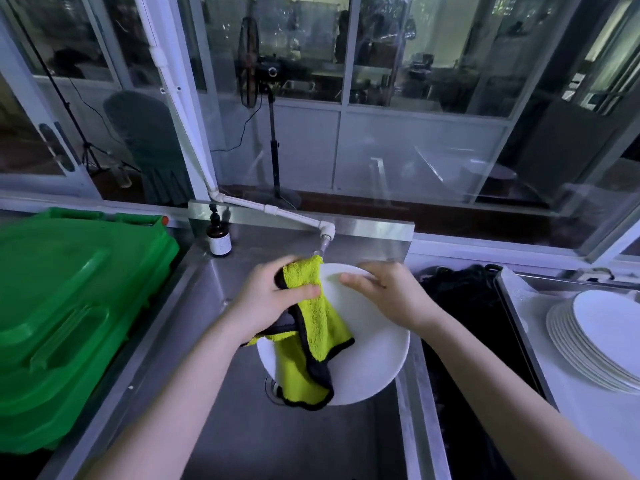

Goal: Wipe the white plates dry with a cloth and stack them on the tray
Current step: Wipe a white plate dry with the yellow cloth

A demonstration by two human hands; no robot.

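The white plate (370,355) is in the air over the sink (235,427), tipped up so its face looks at me. My right hand (388,292) holds its top edge, thumb on the front and fingers curled behind. My left hand (270,299) grips the yellow cloth (311,327) and presses it on the plate's left side; the rest of the cloth hangs down over the plate. To my right, a stack of plates (595,344) sits on the tray (516,327). A green bin (69,306) is on my left. A brown bottle (219,237) stands on the counter behind the sink.
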